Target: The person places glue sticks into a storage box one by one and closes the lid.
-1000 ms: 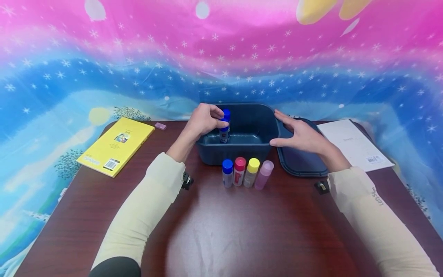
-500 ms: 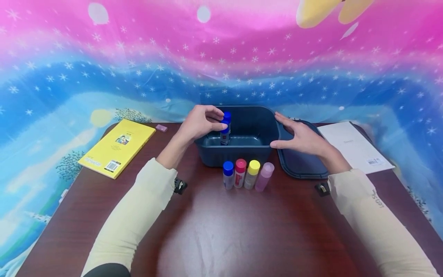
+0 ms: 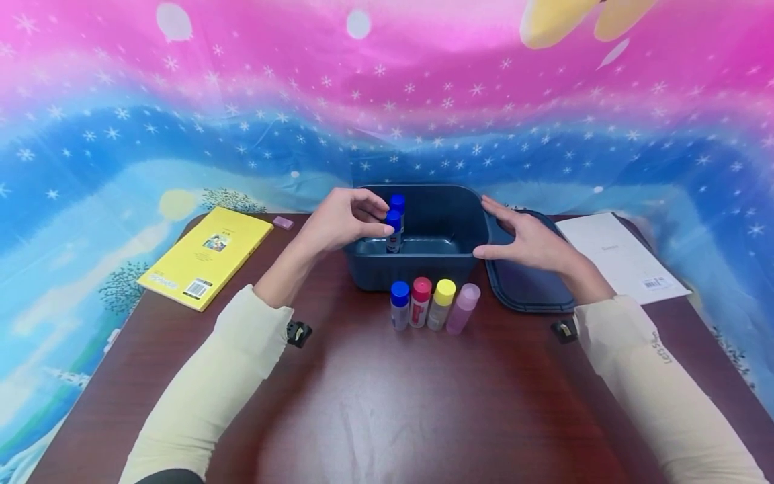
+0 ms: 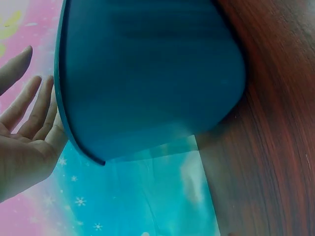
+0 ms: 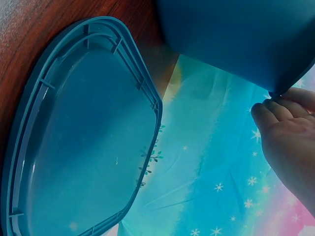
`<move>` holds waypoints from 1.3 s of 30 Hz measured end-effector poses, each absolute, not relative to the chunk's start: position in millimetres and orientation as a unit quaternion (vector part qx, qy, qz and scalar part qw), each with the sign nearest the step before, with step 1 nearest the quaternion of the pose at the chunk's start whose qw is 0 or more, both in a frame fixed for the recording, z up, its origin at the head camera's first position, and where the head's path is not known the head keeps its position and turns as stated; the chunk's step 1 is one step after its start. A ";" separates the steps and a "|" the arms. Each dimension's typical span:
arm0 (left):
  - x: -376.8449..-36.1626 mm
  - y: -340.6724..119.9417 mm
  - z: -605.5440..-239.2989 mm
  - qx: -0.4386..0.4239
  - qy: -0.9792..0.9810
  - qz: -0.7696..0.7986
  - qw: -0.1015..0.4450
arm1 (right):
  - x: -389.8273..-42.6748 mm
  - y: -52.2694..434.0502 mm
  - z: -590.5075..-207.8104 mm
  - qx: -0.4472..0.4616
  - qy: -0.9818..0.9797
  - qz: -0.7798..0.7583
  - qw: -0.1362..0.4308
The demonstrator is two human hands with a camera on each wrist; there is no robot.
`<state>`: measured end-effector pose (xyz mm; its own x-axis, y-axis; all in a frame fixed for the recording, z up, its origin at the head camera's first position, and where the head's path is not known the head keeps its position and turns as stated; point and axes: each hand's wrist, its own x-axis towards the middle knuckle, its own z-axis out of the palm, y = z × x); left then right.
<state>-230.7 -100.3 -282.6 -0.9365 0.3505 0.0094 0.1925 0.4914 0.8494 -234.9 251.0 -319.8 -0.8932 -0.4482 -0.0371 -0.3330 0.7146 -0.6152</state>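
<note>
A dark blue bin (image 3: 423, 272) stands at the back middle of the table. Inside it two blue-capped bottles (image 3: 394, 227) stand upright, one behind the other. My left hand (image 3: 373, 216) hovers at the bin's left rim, its thumb tip by the nearer bottle. In the left wrist view the left hand (image 4: 24, 132) has loose, straight fingers beside the bin wall (image 4: 147, 73). My right hand (image 3: 502, 232) rests flat on the bin's right rim, thumb against the outer wall. The right hand (image 5: 290, 142) shows by the bin (image 5: 236, 29) in the right wrist view.
In front of the bin a blue-capped (image 3: 399, 304), a red-capped (image 3: 420, 301), a yellow-capped (image 3: 441, 302) and a pink bottle (image 3: 462, 308) stand in a row. The bin's lid (image 3: 526, 286) lies to the right, beside white paper (image 3: 619, 252). A yellow book (image 3: 205, 255) and pink eraser (image 3: 282, 222) lie left.
My left forearm has drawn back toward me and the fingers have loosened from the blue-capped bottle, which now stands in the bin with a second blue cap showing. The right hand has stayed put.
</note>
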 end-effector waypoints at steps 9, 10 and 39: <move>-220.3 -106.4 -286.0 0.183 0.848 0.487 0.102 | -236.1 251.9 -321.2 -0.217 0.920 -0.315 0.090; -219.3 -107.3 -286.4 0.191 0.845 0.487 0.108 | -236.4 252.1 -321.5 -0.217 0.920 -0.315 0.090; -197.0 -111.3 -303.1 0.291 0.788 0.475 0.261 | -234.0 250.1 -317.8 -0.213 0.923 -0.307 0.095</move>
